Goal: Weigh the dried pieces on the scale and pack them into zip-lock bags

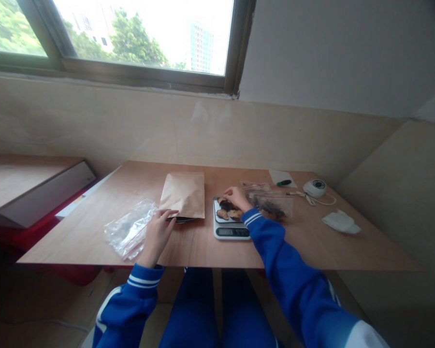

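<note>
A brown kraft paper bag lies flat, its dark open mouth toward me. My left hand is at the left corner of that mouth, its fingers and thumb closed about the edge. On a white kitchen scale rest several brown and dark dried pieces, perhaps dried mushrooms or slices; their exact kind is unclear. Over the far side of the scale's plate, my right hand pinches at a dark dried piece, its fingertips pressed together. Part of the scale is behind my right sleeve.
Clear zip bags lie left of the paper bag. Right of the scale are filled zip bags, a green-and-black tool on white paper, a white dome camera with cables, and a crumpled white tissue. The table's front edge is close to me.
</note>
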`<state>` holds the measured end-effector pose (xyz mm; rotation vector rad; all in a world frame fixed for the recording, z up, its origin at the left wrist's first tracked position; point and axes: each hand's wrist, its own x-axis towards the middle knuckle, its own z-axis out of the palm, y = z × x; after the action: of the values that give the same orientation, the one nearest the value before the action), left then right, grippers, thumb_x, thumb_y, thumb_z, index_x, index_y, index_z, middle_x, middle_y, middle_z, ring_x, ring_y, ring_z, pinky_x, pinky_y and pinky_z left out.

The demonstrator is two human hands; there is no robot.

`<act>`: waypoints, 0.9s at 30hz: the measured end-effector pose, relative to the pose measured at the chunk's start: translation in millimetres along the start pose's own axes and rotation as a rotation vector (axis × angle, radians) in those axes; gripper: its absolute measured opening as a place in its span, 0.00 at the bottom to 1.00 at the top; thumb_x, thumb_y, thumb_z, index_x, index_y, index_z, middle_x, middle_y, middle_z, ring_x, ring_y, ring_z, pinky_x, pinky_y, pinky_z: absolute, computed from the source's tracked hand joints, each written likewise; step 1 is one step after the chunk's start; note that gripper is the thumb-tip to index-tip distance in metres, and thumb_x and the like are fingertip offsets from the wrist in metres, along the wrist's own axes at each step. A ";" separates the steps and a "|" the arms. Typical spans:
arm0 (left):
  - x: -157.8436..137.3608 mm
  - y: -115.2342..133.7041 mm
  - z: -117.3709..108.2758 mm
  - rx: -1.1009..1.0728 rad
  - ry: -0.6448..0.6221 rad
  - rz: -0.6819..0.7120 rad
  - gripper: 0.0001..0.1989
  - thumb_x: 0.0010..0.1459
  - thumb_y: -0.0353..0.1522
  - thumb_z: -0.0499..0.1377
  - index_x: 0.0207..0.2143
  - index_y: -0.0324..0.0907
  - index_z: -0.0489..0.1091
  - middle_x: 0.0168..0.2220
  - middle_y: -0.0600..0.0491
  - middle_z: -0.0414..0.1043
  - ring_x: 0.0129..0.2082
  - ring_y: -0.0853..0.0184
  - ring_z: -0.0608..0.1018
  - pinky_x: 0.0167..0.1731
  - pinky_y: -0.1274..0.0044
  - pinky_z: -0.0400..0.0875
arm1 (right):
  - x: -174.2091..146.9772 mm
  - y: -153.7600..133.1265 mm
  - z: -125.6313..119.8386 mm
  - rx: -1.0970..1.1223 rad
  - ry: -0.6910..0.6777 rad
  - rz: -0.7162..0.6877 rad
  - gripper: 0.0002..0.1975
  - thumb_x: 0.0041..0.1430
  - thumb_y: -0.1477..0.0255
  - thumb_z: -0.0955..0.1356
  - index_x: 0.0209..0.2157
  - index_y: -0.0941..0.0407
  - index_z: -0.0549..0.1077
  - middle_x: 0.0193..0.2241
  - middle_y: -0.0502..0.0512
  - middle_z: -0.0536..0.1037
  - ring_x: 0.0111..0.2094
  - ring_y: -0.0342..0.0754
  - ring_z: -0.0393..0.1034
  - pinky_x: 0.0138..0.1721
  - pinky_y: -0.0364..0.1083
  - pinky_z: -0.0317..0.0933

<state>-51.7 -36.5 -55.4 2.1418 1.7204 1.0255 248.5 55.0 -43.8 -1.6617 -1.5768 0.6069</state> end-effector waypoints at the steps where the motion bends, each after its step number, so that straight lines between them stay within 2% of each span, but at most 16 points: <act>1: -1.9 -0.1 -1.6 -0.001 0.023 0.002 0.15 0.59 0.36 0.51 0.43 0.44 0.74 0.45 0.46 0.69 0.44 0.59 0.74 0.45 0.69 0.68 | -0.2 -2.0 -2.5 -0.006 0.009 -0.013 0.03 0.45 0.80 0.71 0.23 0.58 0.76 0.23 0.54 0.79 0.29 0.47 0.73 0.38 0.46 0.66; 4: -9.5 -4.0 -9.7 0.024 0.110 -0.014 0.16 0.59 0.37 0.51 0.44 0.42 0.73 0.47 0.45 0.69 0.47 0.57 0.73 0.49 0.66 0.66 | -3.0 -10.2 -14.8 0.002 0.029 -0.060 0.03 0.51 0.77 0.69 0.26 0.58 0.77 0.28 0.57 0.80 0.33 0.49 0.74 0.41 0.48 0.65; 7: -18.8 -17.9 -20.0 0.050 0.176 -0.079 0.17 0.58 0.37 0.50 0.44 0.42 0.72 0.46 0.45 0.70 0.48 0.55 0.72 0.51 0.65 0.65 | -16.0 -17.4 -34.7 0.031 0.041 -0.103 0.08 0.57 0.73 0.66 0.31 0.58 0.77 0.34 0.59 0.81 0.37 0.49 0.74 0.43 0.48 0.65; 12: -32.3 -48.6 -28.5 0.151 0.118 -0.255 0.20 0.55 0.39 0.50 0.45 0.39 0.72 0.44 0.43 0.72 0.46 0.52 0.73 0.47 0.64 0.67 | -70.4 -17.3 -70.5 0.209 0.117 -0.147 0.14 0.59 0.64 0.64 0.39 0.57 0.75 0.39 0.59 0.80 0.40 0.51 0.74 0.44 0.50 0.65; 16: -34.2 -54.8 -30.5 0.129 -0.005 -0.341 0.21 0.56 0.41 0.49 0.42 0.39 0.74 0.42 0.43 0.74 0.40 0.55 0.76 0.41 0.67 0.68 | -125.7 -5.2 -82.7 0.260 0.245 -0.054 0.18 0.58 0.58 0.64 0.41 0.57 0.75 0.37 0.60 0.80 0.40 0.53 0.74 0.43 0.51 0.66; 19: -30.0 -49.0 -34.9 0.102 0.007 -0.406 0.20 0.56 0.41 0.50 0.41 0.39 0.75 0.38 0.45 0.75 0.36 0.57 0.76 0.38 0.69 0.69 | -159.2 7.7 -81.4 0.289 0.362 0.070 0.22 0.56 0.54 0.64 0.38 0.57 0.76 0.36 0.62 0.80 0.37 0.54 0.74 0.39 0.51 0.66; 21: -26.7 -43.5 -38.1 0.126 0.128 -0.455 0.19 0.56 0.40 0.51 0.41 0.40 0.76 0.36 0.46 0.75 0.34 0.58 0.76 0.38 0.68 0.69 | -174.4 15.2 -79.2 0.297 0.388 0.137 0.24 0.55 0.51 0.65 0.38 0.57 0.76 0.33 0.62 0.80 0.34 0.54 0.74 0.35 0.50 0.67; 23: -24.3 -37.2 -40.5 0.161 0.320 -0.490 0.18 0.56 0.39 0.52 0.41 0.41 0.76 0.37 0.47 0.74 0.33 0.59 0.75 0.39 0.67 0.69 | -183.6 20.7 -78.5 0.313 0.385 0.169 0.25 0.54 0.50 0.65 0.39 0.57 0.76 0.32 0.61 0.80 0.30 0.53 0.73 0.32 0.49 0.67; 25: -22.7 -28.7 -42.0 0.147 0.486 -0.498 0.16 0.57 0.38 0.53 0.41 0.41 0.75 0.38 0.48 0.73 0.32 0.61 0.74 0.41 0.66 0.69 | -187.9 23.2 -79.5 0.330 0.383 0.177 0.25 0.53 0.50 0.65 0.39 0.57 0.76 0.31 0.60 0.80 0.28 0.52 0.72 0.31 0.49 0.67; 27: -21.7 -15.0 -42.3 0.088 0.592 -0.477 0.15 0.57 0.37 0.54 0.42 0.41 0.75 0.38 0.49 0.73 0.32 0.62 0.73 0.42 0.67 0.69 | -189.3 21.7 -80.1 0.350 0.378 0.177 0.24 0.54 0.51 0.65 0.38 0.56 0.76 0.30 0.59 0.80 0.29 0.51 0.72 0.32 0.49 0.67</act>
<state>-91.5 -62.8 -41.0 1.4090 2.4069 1.5394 299.8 -145.2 -41.9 -1.5472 -0.9994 0.5787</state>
